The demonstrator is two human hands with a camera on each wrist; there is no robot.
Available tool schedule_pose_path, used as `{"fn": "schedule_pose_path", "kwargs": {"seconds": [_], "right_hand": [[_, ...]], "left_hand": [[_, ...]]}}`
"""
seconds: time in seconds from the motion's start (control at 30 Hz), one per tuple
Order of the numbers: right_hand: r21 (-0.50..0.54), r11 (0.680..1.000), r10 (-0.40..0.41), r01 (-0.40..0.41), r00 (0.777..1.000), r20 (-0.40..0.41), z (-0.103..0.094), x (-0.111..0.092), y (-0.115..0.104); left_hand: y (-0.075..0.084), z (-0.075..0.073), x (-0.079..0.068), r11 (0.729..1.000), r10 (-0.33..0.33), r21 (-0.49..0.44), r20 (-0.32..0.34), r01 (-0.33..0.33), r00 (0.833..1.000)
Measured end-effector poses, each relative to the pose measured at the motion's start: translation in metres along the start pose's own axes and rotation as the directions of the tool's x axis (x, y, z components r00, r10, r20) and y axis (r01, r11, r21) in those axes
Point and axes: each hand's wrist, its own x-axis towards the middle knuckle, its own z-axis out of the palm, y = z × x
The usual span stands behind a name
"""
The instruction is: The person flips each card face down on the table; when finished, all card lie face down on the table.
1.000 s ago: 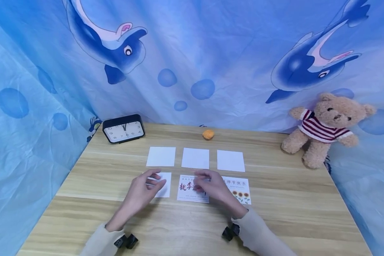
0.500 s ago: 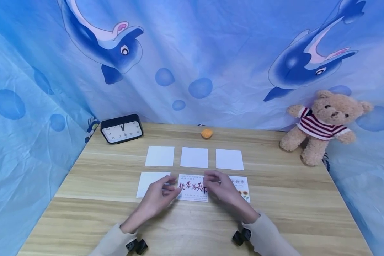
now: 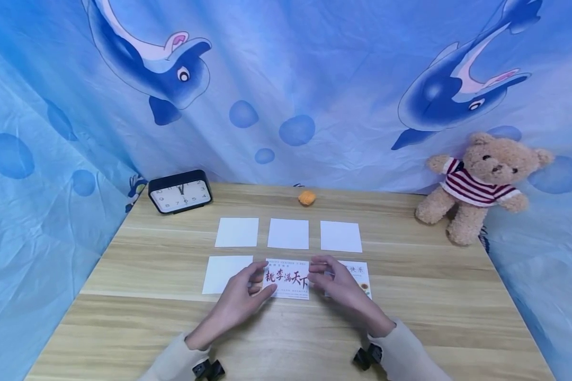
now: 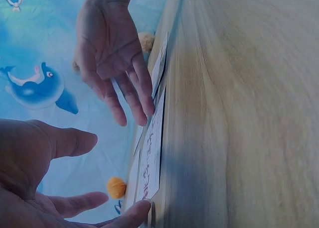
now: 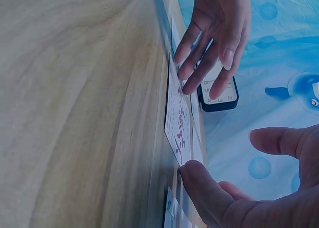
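Observation:
A white card with dark red Chinese lettering (image 3: 287, 278) lies flat in the front row's middle. My left hand (image 3: 240, 296) is at its left edge, fingers loosely bent and thumb apart. At the right edge is my right hand (image 3: 340, 286), its fingertips (image 5: 192, 171) touching or very near the card in the right wrist view. Neither hand grips anything. Left of the lettered card, a blank white card (image 3: 219, 272) is partly covered by my left hand. A card with sunflowers (image 3: 364, 278) lies to the right, partly hidden under my right hand.
Behind the front row lie three blank white cards: left (image 3: 236, 232), middle (image 3: 288, 234) and right (image 3: 340, 236). A black-framed clock (image 3: 180, 193) stands back left. A small orange lump (image 3: 307, 198) sits near the rear edge, and a teddy bear (image 3: 472, 182) leans at back right.
My left hand has moved right, off the left blank card toward the lettered card's left edge. The right hand has shifted right, from over the lettered card to its right edge.

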Motion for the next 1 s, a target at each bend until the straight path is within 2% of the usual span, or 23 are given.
{"fn": "schedule_pose_path", "kwargs": {"seconds": [0.23, 0.43, 0.63, 0.8, 1.0], "right_hand": [[-0.013, 1.0, 0.003, -0.003, 1.0, -0.006, 0.001, -0.005, 0.003], [0.026, 0.999, -0.019, 0.02, 0.999, -0.03, 0.005, -0.01, 0.006], [0.172, 0.985, 0.034, -0.023, 0.997, -0.063, 0.009, -0.01, 0.004], [0.336, 0.939, 0.103, -0.077, 0.993, -0.061, 0.011, -0.008, 0.004], [0.389, 0.917, 0.12, -0.094, 0.992, -0.043, 0.012, -0.007, 0.005]], "left_hand": [[0.002, 0.001, 0.0, 1.0, 0.003, -0.022, -0.004, -0.003, 1.0], [0.005, 0.002, -0.002, 0.999, -0.008, -0.047, 0.005, 0.008, 1.0], [0.007, 0.0, -0.002, 0.999, -0.005, -0.034, 0.001, 0.005, 1.0], [0.006, 0.0, -0.001, 1.0, 0.002, -0.017, 0.0, -0.002, 1.0], [0.004, 0.001, -0.002, 1.0, 0.01, -0.01, 0.004, -0.01, 1.0]]}}
